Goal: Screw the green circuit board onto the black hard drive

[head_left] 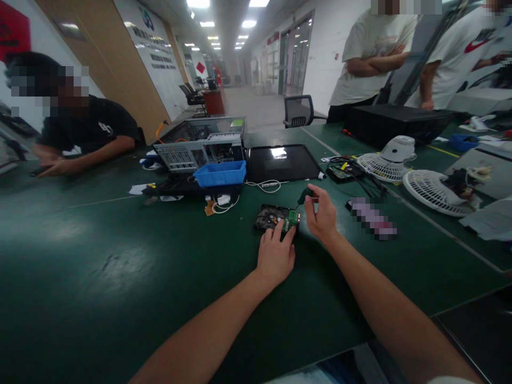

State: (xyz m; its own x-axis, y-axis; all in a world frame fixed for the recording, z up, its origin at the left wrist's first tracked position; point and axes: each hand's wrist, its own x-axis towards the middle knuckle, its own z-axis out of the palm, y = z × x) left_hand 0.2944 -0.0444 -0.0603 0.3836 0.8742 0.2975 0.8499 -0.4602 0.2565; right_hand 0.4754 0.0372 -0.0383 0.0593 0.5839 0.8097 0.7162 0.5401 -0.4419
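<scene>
Now the right hand (322, 216) grips a dark-green screwdriver (306, 196), needing steady aim at the flat black drive (264, 217) the left hand (276, 257) presses.

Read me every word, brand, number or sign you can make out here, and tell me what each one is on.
"NIKE", above a red swoosh: on the white shirt at the far right.
Wall lettering at the left: too blurred to read.
White mark on the black shirt: too blurred.
Faint print on the pale shirt of the person with folded arms: unreadable.
Any print on the hard drive: too small to read.
</scene>
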